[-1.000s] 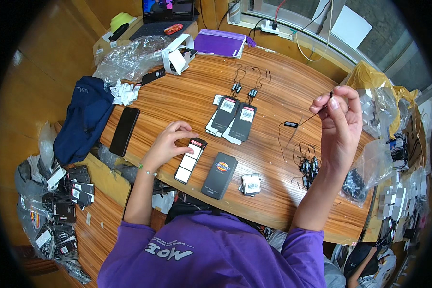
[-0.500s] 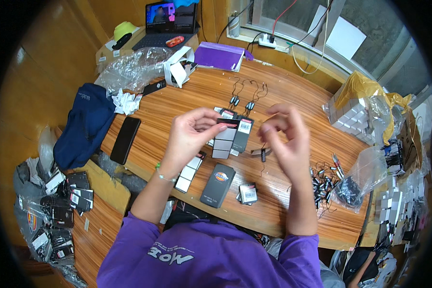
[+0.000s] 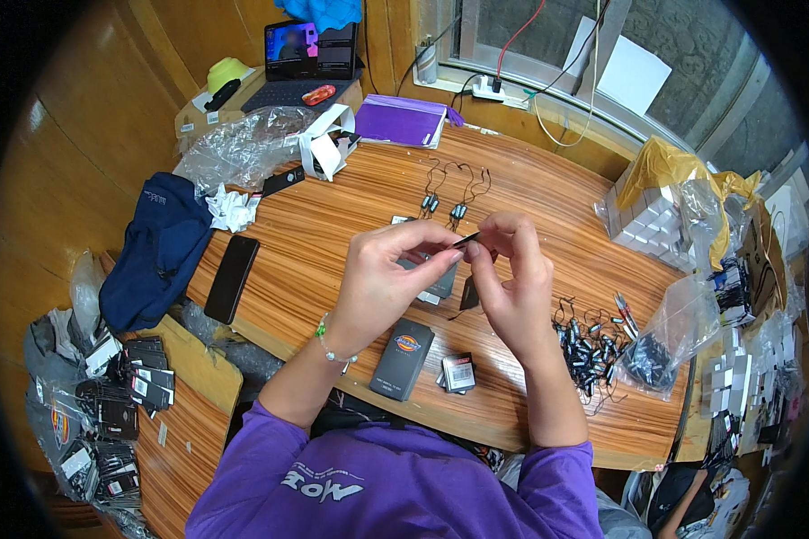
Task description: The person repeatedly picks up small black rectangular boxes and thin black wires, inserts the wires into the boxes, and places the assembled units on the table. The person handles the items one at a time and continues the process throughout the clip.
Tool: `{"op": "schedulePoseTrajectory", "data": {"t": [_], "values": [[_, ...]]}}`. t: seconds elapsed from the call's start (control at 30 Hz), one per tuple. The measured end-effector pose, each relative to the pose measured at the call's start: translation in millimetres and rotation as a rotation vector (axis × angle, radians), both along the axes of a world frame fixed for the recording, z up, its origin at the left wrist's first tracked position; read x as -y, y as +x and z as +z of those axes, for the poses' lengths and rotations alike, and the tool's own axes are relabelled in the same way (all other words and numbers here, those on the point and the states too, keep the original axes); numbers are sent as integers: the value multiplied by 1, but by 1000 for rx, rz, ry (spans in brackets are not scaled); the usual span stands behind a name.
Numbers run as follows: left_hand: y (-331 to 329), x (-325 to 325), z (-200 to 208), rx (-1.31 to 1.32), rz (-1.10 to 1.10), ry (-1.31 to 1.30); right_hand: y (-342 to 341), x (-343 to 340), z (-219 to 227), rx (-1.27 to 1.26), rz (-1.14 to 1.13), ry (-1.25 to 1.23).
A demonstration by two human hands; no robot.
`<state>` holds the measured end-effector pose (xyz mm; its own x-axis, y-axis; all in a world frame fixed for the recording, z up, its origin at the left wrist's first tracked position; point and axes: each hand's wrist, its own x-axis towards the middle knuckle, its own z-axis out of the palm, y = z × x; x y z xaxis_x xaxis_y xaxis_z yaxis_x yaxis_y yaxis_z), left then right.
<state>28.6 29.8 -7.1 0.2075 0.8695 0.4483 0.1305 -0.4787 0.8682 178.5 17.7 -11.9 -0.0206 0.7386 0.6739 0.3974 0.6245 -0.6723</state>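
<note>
Above the tabletop, my left hand (image 3: 388, 277) pinches a dark hang tag (image 3: 465, 240), now seen almost edge-on. The fingertips of my right hand (image 3: 514, 292) close on the tag's other end. Below the right fingers hangs a small dark piece (image 3: 469, 295), partly hidden; in the earlier frame it had a thin cord. Grey tags (image 3: 440, 280) lie under my hands, mostly covered. Nearer me are a stack of dark grey tags (image 3: 403, 361) and a small pile of square tags (image 3: 458, 372). Black looped strings (image 3: 458, 212) lie just beyond my hands.
A heap of black strings (image 3: 589, 346) lies right, beside a clear bag (image 3: 665, 350). White boxes (image 3: 647, 220) stand at the back right. A phone (image 3: 232, 279), navy pouch (image 3: 157, 251), purple folder (image 3: 400, 120) and tablet (image 3: 310, 54) sit left and back.
My hands have come together, the right moving left to meet the tag. The tag has turned from face-on to nearly edge-on.
</note>
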Motion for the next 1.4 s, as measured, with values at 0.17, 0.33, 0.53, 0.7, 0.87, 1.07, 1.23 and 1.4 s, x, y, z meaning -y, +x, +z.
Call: {"op": "schedulePoseTrajectory", "data": {"t": [0.17,0.33,0.53,0.7,0.87,1.07,1.23,1.4], "values": [[-2,-1,4,-127,-11,192,0,-2,-7,-357,175,-287],[-6,-6,7,-310,79,523,10,-4,6,-488,446,-487],[-1,-8,0,-425,168,766,14,-12,-8,-566,504,-545],[0,-8,1,-451,178,797,10,-14,-10,-766,306,-466],[-6,-9,-6,-409,122,646,31,-21,-3,-1012,485,-342],[-8,-10,-18,-254,17,467,38,-25,-8,-1160,721,-258],[-5,-9,-20,-156,-87,275,28,-16,-2,-1232,747,-369],[8,-4,-17,-220,-45,335,24,-12,-2,-1222,785,-411]]}}
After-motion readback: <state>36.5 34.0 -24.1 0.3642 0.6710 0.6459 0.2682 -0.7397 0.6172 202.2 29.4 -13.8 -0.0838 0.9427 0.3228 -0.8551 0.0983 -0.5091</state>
